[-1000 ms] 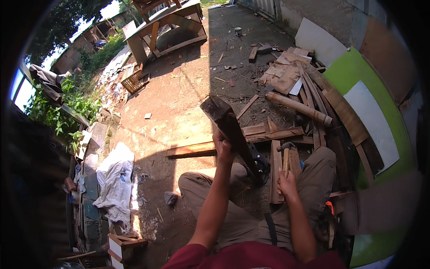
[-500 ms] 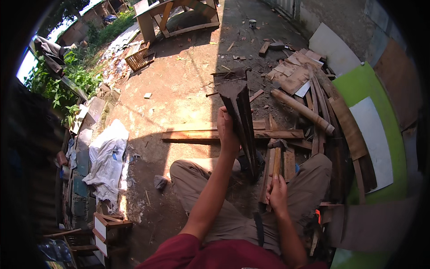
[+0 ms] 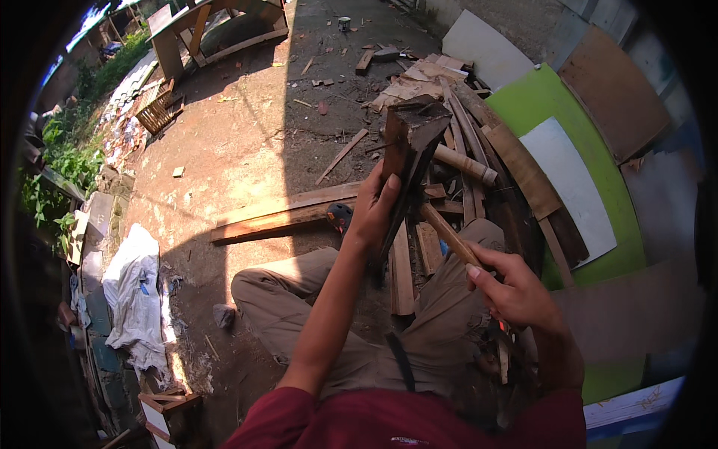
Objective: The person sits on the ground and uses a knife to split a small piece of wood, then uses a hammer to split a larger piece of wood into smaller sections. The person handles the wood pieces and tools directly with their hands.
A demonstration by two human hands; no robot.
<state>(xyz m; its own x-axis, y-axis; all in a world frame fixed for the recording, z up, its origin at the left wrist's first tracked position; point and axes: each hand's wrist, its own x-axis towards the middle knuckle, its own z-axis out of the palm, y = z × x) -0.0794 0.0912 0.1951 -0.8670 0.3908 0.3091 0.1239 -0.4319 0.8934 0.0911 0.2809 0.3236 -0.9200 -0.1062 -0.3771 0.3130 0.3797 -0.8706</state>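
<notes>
The block [image 3: 410, 142] in the left hand [image 3: 372, 211] is dark, weathered wood with a rough, split end. The handle [image 3: 447, 233] gripped by the right hand [image 3: 512, 288] is smooth, pale wood. At twelve o'clock, scrap planks [image 3: 419, 78] look dry and splintery. At two o'clock, a green board [image 3: 550, 101] looks matt and painted.

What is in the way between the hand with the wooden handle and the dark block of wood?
Nothing visible. The right hand grips the wooden handle, which runs straight up to the wood block held upright by the left hand.
</notes>
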